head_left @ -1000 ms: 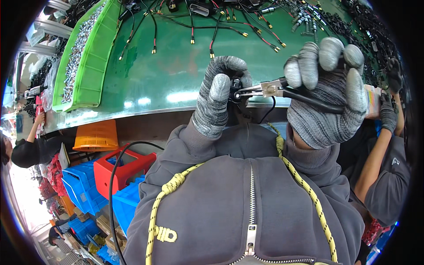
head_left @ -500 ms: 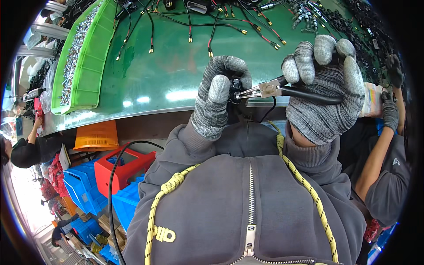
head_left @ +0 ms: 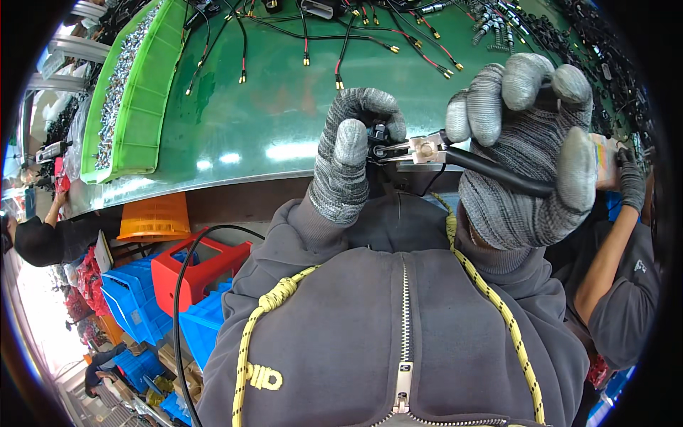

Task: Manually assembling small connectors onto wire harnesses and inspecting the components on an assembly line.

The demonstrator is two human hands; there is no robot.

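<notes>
Left hand [head_left: 343, 167]: wears a stripy grey knit glove; its thumb and bent fingers are closed on a small black part [head_left: 378, 133].
Right hand [head_left: 523, 164]: wears a glove like it, wrapped loosely on long-nosed silver metal pliers [head_left: 477, 164] with black handles.
Pliers' tips: right at the small black part; I cannot tell if they pinch it.
Black part's place: in the left hand, by the near edge of a shiny green table [head_left: 242, 128].
Table top: thin black and red wires [head_left: 344, 57] with gold ends lie past the hands; to the left, a long bright green plastic bin [head_left: 146, 139] holds little silver bits.
Down low, left: an orange plastic basket [head_left: 153, 217] and blue plastic crates [head_left: 135, 302].
Far right: another person's gloved hand [head_left: 632, 183].
</notes>
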